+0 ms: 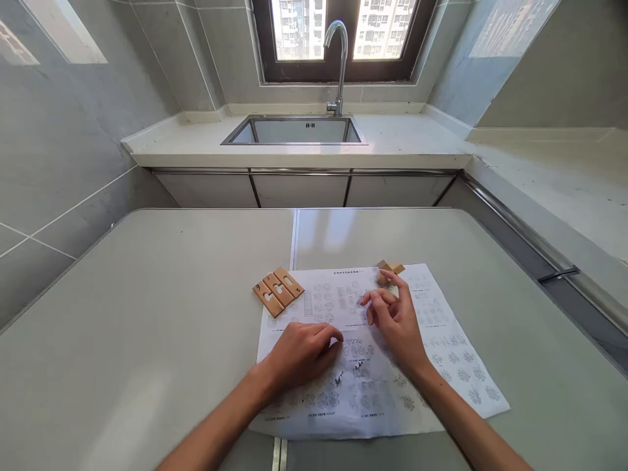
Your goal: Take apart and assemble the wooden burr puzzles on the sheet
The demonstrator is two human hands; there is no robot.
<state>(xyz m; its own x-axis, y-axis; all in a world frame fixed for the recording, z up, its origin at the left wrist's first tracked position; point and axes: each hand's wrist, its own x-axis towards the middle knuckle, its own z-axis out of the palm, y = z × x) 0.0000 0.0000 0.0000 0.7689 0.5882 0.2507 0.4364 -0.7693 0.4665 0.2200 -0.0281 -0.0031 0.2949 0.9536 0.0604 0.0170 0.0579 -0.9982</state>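
Head view: the left hand (299,353) lies curled and empty on the paper (441,340), the right hand (395,314) loosely open touches wooden blocks (389,268) near the table's (147,294) middle.

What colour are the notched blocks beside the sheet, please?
Light tan wood, the notched blocks show best in the head view.

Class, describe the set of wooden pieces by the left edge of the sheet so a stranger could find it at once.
Start at the grey table and find the printed sheet. At its far left corner lie three flat notched wooden pieces, side by side and touching. The wooden cluster by the right hand is instead small and crossed.
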